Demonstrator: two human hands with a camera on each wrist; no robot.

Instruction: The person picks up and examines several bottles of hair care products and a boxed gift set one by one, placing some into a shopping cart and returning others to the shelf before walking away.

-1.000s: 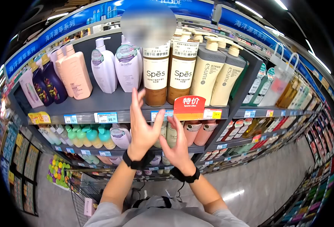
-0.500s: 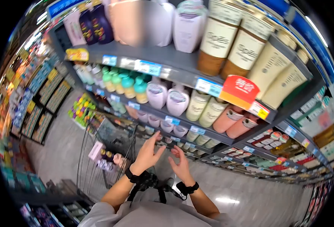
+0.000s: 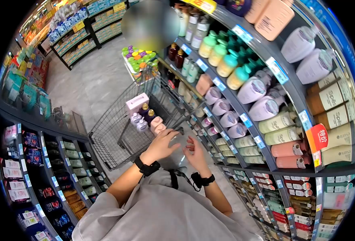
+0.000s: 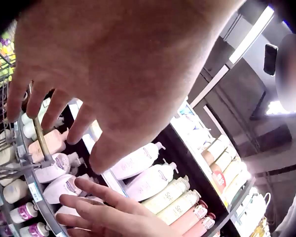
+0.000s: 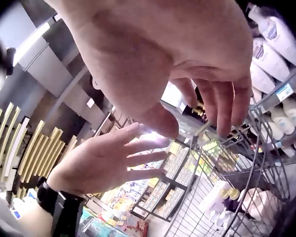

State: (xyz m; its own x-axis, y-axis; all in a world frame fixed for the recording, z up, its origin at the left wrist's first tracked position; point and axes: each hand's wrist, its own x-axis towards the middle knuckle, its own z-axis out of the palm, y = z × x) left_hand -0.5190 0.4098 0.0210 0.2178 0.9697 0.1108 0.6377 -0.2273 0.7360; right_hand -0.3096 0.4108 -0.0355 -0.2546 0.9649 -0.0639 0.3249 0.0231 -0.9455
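Note:
In the head view, my left hand (image 3: 159, 147) is held palm inward with relaxed fingers, appearing over the near edge of a wire shopping cart (image 3: 105, 134). Nothing is in it. To its right my right hand (image 3: 196, 155) hovers with loosely bent, empty fingers. The two hands are apart. Inside the cart lie a pink box (image 3: 137, 102), dark bottles with gold caps (image 3: 149, 116), lilac bottles (image 3: 139, 123) and peach bottles (image 3: 157, 125). The right wrist view shows the left hand (image 5: 108, 160) with fingers spread, and the cart's wires beyond.
Shelves of pump bottles (image 3: 252, 89) run along the right, with a red offer sign (image 3: 317, 137). Lower shelves of packaged goods (image 3: 18, 172) stand at the left. Past the cart is a display of colourful items (image 3: 139, 60), and grey floor (image 3: 79, 82) lies at the upper left.
The head view has swung left and down from the shampoo shelf, bringing the cart in front of the hands. Both hands remain empty; the right fingers look more bent.

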